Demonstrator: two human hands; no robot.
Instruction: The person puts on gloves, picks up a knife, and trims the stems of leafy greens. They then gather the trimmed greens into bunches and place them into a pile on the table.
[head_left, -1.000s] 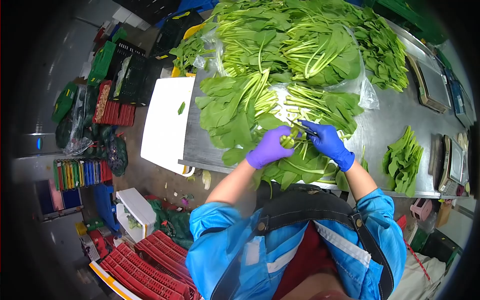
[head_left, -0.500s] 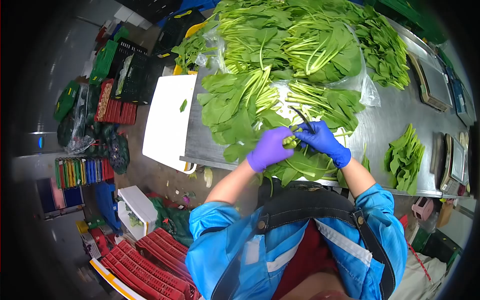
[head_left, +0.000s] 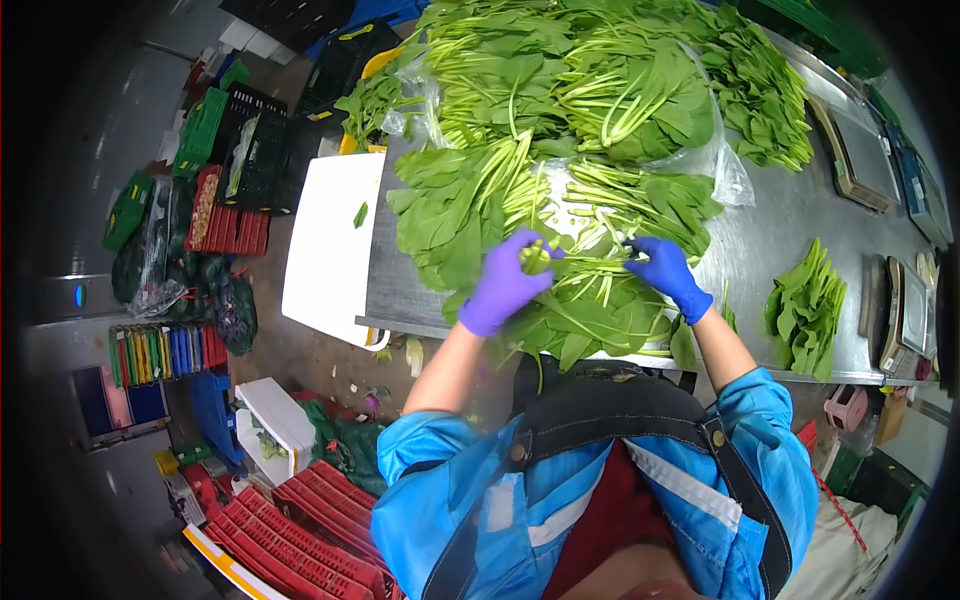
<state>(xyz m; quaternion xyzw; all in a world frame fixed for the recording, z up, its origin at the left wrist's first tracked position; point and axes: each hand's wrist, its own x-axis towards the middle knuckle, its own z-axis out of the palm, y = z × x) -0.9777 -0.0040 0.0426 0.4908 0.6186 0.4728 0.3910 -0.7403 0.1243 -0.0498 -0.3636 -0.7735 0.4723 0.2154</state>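
My left hand (head_left: 505,281), in a purple glove, is closed around a small bunch of leafy green stalks (head_left: 537,257), cut ends up. To its right, my right hand (head_left: 668,274) wears a blue glove, its fingers bent together. A small dark bit of a knife (head_left: 630,244) shows at its fingertips; the rest is hidden. Thin stems (head_left: 595,266) stretch between the two hands. Loose leaves (head_left: 590,325) lie on the table's near edge below them. Beyond are a laid-out bunch of greens (head_left: 450,200) on the left and another bunch (head_left: 650,205) on the right.
A large heap of greens (head_left: 600,60) covers the back of the metal table (head_left: 750,260). A separate bunch (head_left: 806,312) lies at right, beside scales (head_left: 906,315). A white board (head_left: 330,250) adjoins the left edge. Red crates (head_left: 290,530) stand at lower left.
My hands have moved apart: the left, with its stalks, went left and slightly up, the right moved right. The knife's dark length, visible before above the right hand, is mostly hidden.
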